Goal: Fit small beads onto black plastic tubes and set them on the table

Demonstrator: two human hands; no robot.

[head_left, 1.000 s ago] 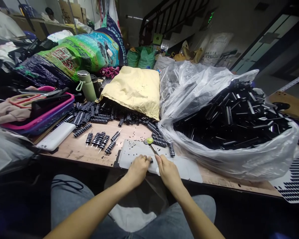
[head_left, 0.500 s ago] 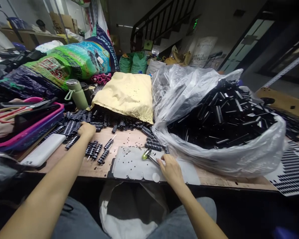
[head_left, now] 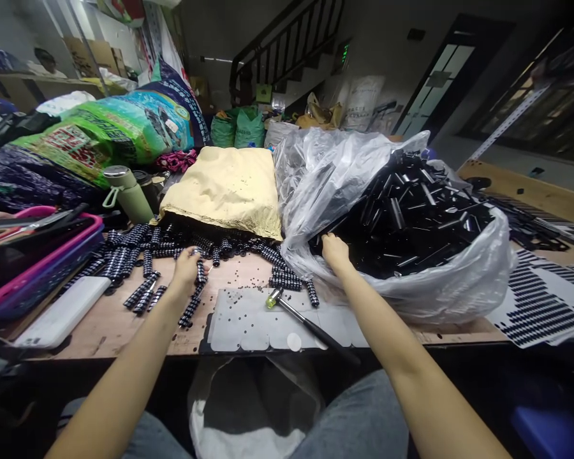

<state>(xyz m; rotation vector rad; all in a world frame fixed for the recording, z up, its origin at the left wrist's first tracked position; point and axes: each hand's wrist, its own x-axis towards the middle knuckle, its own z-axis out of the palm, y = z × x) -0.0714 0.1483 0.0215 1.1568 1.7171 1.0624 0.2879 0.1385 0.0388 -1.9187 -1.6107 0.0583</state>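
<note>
My left hand (head_left: 185, 271) is closed over the table, with a small black-and-white banded roll (head_left: 201, 273) at its fingertips. More banded rolls (head_left: 124, 255) lie piled behind and to the left of it. My right hand (head_left: 335, 252) reaches over the near rim of a clear plastic bag (head_left: 411, 296), its fingers curled at the black glossy pieces (head_left: 397, 217) inside. What those fingertips grip is hidden. A hammer (head_left: 306, 322) with a yellow-green tip lies on a pale plate (head_left: 234, 319) between my forearms, its dark handle past the table edge.
A cream sack (head_left: 224, 188) sits at the table's back. On the left are a pink-rimmed basket (head_left: 83, 233), a white oblong box (head_left: 64, 312) and a green flask (head_left: 129, 194). Striped sheets (head_left: 540, 299) lie right. An open white sack (head_left: 198, 414) stands below the edge.
My right hand has let go of the hammer and moved up to the bag of black pieces. My left hand has moved right from the pile to the rolls nearer the plate. The view has shifted.
</note>
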